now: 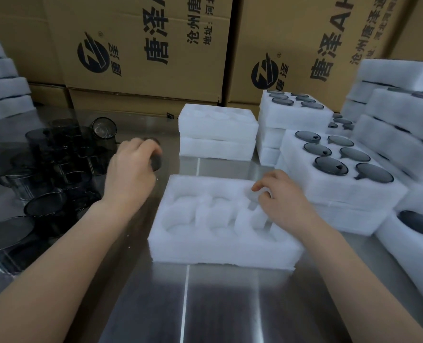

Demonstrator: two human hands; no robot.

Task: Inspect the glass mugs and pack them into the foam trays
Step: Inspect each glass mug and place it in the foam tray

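An empty white foam tray (220, 248) with several round pockets lies in the middle of the steel table. My right hand (284, 201) rests on its right end, fingers curled over a pocket, with no mug in it. My left hand (131, 167) reaches left of the tray and grips a dark smoked-glass mug (157, 159), mostly hidden under the fingers. A cluster of several dark glass mugs (57, 164) stands at the left of the table.
Two stacked empty foam trays (218, 134) sit behind the middle tray. Filled trays (339, 174) with mugs are stacked at the right, more foam (2, 92) at far left. Cardboard boxes (156, 45) wall the back. Bare steel table (218, 305) in front.
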